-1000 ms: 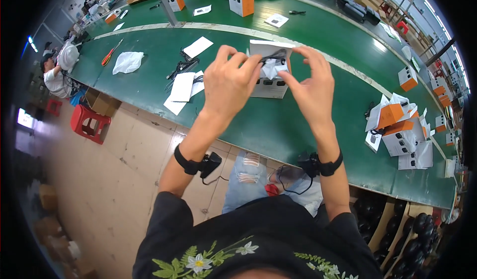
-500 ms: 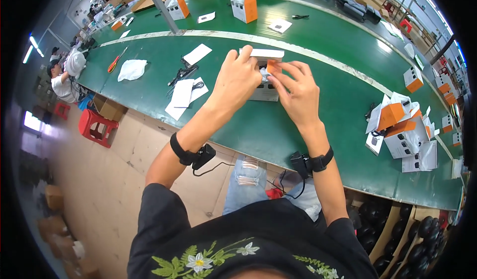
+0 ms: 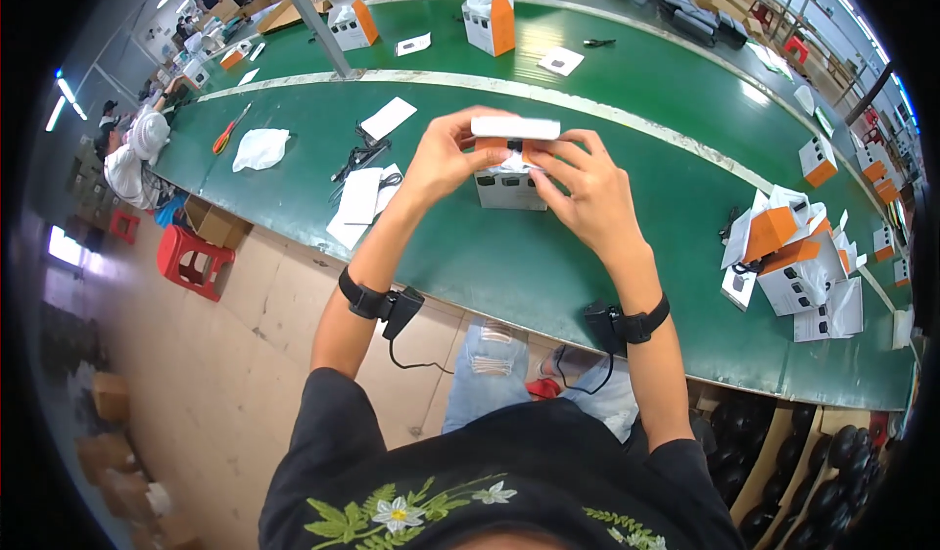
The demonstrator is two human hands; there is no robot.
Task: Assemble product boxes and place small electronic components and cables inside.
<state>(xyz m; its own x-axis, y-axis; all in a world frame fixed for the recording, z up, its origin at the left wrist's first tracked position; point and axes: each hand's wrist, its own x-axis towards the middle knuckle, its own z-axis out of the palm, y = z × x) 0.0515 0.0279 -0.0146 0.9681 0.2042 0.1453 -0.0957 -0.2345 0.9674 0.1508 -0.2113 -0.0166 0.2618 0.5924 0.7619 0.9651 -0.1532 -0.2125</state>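
Note:
A small white carton (image 3: 511,192) with orange inner flaps stands on the green bench in front of me, its white lid (image 3: 516,128) raised. White crumpled wrapping (image 3: 515,161) shows in the opening. My left hand (image 3: 446,155) is closed on the carton's left side, its thumb across the left orange flap (image 3: 490,144) and its other fingers partly hidden behind. At the right side, my right hand (image 3: 587,183) pinches around the right flap with bent fingers. That flap is mostly covered by the fingers.
White papers (image 3: 360,195) and black cables (image 3: 364,150) lie left of the carton, with a white bag (image 3: 260,149) and orange-handled screwdriver (image 3: 225,139) beyond. Opened cartons (image 3: 798,276) are heaped at right. More cartons (image 3: 490,26) stand across the white strip (image 3: 441,77). A red stool (image 3: 193,261) is on the floor.
My left hand has come down from the lid to the carton's left side, its thumb now at the flap. My right hand has stayed at the right flap.

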